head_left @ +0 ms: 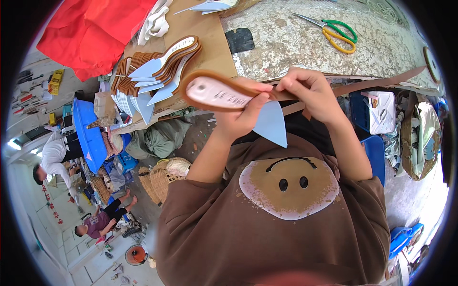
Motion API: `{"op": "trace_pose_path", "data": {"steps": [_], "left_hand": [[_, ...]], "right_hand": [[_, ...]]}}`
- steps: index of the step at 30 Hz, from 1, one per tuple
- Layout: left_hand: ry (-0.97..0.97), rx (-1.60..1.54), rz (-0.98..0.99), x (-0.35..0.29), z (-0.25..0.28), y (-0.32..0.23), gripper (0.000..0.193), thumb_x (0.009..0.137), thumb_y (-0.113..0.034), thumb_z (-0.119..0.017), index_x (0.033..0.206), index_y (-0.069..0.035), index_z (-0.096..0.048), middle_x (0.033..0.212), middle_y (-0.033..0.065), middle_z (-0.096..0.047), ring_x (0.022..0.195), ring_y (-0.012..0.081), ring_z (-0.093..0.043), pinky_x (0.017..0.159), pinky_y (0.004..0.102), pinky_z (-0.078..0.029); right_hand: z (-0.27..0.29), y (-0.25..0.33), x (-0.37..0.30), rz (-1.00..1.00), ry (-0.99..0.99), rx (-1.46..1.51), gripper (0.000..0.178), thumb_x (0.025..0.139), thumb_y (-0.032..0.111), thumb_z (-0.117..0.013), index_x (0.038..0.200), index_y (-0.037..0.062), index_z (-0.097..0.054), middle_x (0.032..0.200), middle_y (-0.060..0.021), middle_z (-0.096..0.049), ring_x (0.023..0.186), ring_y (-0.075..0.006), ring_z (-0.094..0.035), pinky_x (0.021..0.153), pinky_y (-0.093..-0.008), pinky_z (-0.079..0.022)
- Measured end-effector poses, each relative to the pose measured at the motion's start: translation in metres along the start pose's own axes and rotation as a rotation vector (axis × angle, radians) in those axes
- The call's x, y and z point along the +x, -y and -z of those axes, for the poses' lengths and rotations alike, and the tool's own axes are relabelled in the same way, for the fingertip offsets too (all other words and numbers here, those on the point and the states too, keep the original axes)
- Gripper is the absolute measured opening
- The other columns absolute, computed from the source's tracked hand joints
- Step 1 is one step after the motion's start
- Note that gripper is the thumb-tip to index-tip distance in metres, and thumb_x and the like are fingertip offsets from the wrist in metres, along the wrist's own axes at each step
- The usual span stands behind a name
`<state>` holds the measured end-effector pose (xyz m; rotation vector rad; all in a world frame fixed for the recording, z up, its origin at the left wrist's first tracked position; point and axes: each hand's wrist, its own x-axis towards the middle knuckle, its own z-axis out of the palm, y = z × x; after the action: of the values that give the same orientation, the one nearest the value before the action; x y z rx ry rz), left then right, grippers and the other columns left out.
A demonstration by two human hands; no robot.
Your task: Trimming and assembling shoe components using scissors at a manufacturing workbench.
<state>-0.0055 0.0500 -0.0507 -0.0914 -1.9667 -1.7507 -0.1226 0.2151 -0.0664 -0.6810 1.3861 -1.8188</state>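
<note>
My left hand (245, 114) is closed round the middle of a shoe insole (210, 91), thumb on top. The insole has a pale pinkish heel end with a brown strip along its edge, and a light-blue pointed part hanging toward my shirt. At the insole's right side, my right hand (307, 90) pinches a brown strip (377, 82) between thumb and fingers. That strip runs right along the table edge toward a roll (432, 65). Its exact contact with the insole is hidden by my fingers. Left of my hands lies a row of stacked insoles (155, 66), brown-edged with blue tips.
Scissors with green and yellow handles (338, 35) lie on the worn tabletop (272, 43), near a dark patch (240, 40). Red cloth (95, 33) and white straps (155, 21) are at far left. A blue tub (89, 136), woven baskets (164, 178) and two people are beyond the table's left side.
</note>
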Motion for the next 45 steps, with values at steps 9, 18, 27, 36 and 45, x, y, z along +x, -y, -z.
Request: {"op": "trace_pose_path", "data": {"steps": [9,18,27,36,45], "left_hand": [[-0.162,0.360,-0.460,0.010,0.002,-0.010,0.021,0.085,-0.001,-0.070,0.104,0.004,-0.063,0.093,0.0148,-0.071,0.077,0.0219,-0.066,0.068,0.0305,-0.053],[0.159,0.185,-0.243,0.010,0.002,-0.012,0.023,0.081,-0.001,-0.074,0.102,-0.003,-0.064,0.090,0.0089,-0.070,0.072,0.0219,-0.065,0.063,0.0316,-0.051],[0.110,0.256,-0.361,0.011,0.005,-0.012,0.023,0.083,-0.003,-0.072,0.104,-0.003,-0.063,0.089,0.0110,-0.071,0.069,0.0222,-0.067,0.061,0.0307,-0.053],[-0.156,0.333,-0.475,0.014,-0.003,-0.010,0.021,0.083,-0.001,-0.069,0.103,0.000,-0.061,0.088,0.0161,-0.070,0.068,0.0234,-0.067,0.062,0.0324,-0.055],[0.435,0.052,-0.057,0.037,-0.004,0.002,0.030,0.098,-0.033,-0.056,0.093,-0.004,-0.061,0.097,0.0100,-0.059,0.090,0.0226,-0.057,0.081,0.0339,-0.046]], "right_hand": [[-0.038,0.014,-0.014,0.214,-0.123,-0.297,0.023,0.094,0.011,-0.061,0.115,0.0025,-0.065,0.085,-0.0058,-0.066,0.077,-0.0064,-0.060,0.069,-0.0254,-0.049],[0.016,0.053,0.005,0.016,0.047,-0.135,0.015,0.092,0.016,-0.067,0.102,0.0048,-0.067,0.067,0.0089,-0.049,0.061,0.0004,-0.042,0.054,-0.0179,-0.032],[0.015,0.041,0.003,-0.022,0.152,-0.181,0.018,0.094,0.018,-0.066,0.100,0.0012,-0.066,0.070,0.0069,-0.053,0.064,-0.0008,-0.043,0.056,-0.0198,-0.034],[-0.039,0.012,-0.011,0.366,-0.146,-0.501,0.014,0.090,0.013,-0.063,0.102,0.0059,-0.065,0.076,-0.0135,-0.063,0.068,-0.0288,-0.065,0.061,-0.0356,-0.049],[-0.012,-0.017,-0.010,0.186,-0.128,-0.292,0.017,0.092,0.015,-0.066,0.085,0.0008,-0.060,0.069,-0.0003,-0.051,0.062,-0.0060,-0.043,0.054,-0.0251,-0.037]]}}
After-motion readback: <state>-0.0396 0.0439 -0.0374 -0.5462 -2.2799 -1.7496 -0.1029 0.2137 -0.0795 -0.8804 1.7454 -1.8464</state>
